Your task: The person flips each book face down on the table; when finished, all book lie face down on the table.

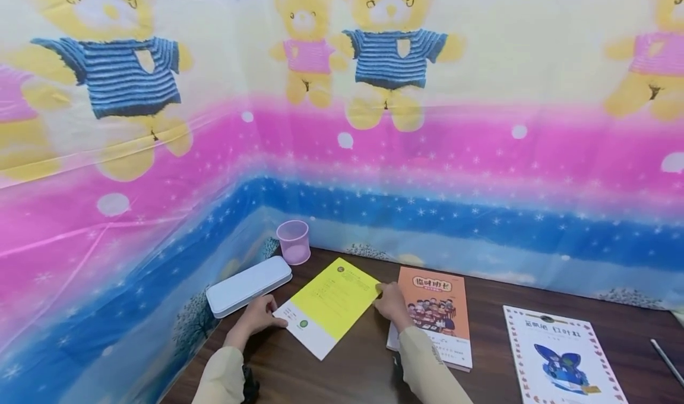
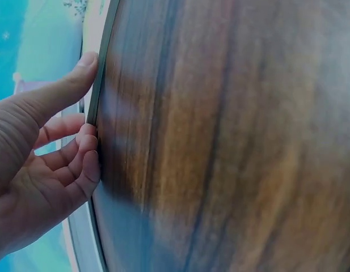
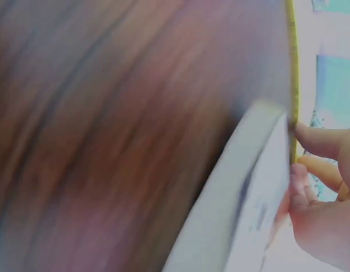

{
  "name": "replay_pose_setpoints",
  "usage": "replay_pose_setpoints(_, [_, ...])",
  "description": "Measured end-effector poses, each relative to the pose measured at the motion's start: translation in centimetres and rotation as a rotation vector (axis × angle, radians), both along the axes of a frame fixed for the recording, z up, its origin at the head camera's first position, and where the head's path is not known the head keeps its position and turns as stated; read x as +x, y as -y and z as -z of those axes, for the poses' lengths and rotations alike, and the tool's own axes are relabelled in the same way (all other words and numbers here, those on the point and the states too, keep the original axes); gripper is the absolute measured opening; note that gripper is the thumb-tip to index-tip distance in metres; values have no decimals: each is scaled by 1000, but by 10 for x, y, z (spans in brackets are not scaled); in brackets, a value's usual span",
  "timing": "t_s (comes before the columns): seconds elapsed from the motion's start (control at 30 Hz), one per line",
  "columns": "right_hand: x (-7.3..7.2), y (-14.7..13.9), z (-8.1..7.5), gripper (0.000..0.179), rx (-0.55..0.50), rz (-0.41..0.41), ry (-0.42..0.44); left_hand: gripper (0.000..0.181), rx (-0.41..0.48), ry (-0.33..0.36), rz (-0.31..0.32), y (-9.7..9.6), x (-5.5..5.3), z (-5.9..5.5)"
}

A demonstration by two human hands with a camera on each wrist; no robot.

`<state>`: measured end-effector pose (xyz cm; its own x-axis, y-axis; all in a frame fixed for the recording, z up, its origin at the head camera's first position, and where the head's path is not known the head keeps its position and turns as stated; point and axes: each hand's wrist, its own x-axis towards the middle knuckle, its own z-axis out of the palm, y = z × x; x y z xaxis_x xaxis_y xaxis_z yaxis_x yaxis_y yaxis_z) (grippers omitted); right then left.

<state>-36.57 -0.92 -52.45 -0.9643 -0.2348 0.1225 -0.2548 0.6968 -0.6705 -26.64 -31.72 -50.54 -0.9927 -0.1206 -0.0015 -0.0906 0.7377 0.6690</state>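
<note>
Sleeved forearms point(image 1: 220, 368) slant inward, left hand point(image 1: 259, 315) and right hand point(image 1: 392, 303) pinching (fingers point(image 2: 91, 165) curled).

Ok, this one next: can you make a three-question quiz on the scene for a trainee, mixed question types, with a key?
1. True or false: the left hand and the right hand both hold the yellow-and-white book.
2. Multiple choice: where is the pink cup relative to the white case? A) on top of it; B) beside its far end; C) underneath it.
3. Fill in the blank: in the head view, the orange-covered book lies between the yellow-and-white book and the ____ book with the blue figure.

Key: 1 true; 2 B; 3 white.
</note>
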Motion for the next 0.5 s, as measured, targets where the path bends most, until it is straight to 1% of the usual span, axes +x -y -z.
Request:
replay_pose_setpoints(0.03, [0,1,-1,9,-17,-12,2,38,-9,8,-1,0,0,-2])
replay_pose_setpoints(0.1, [-2,4,-5,34,-72,-27,3,39,-26,4,2,0,-2,-4])
replay_pose_setpoints(0.13, [-2,6,-7,43,-100,-24,0,40,-33,1,2,-1,-3,-5])
replay_pose_setpoints(0.23, [-1,10,-9,50,-175,13,30,42,-45,-2,2,-8,-4,-4])
replay_pose_setpoints(0.3, [3,11,-6,49,-221,26,52,43,-51,-1,-1,-14,-1,-2])
replay_pose_setpoints(0.33, [5,13,-4,47,-221,23,62,43,-55,9,-7,-15,1,-1])
replay_pose_setpoints(0.37, [8,15,-2,36,-226,19,84,43,-60,11,-13,-17,3,1])
replay_pose_setpoints(0.43, [12,19,1,6,-231,-13,98,43,-67,9,-25,-19,7,3])
replay_pose_setpoints(0.5, [15,23,1,34,-212,-37,87,44,-72,18,-38,-20,7,2])
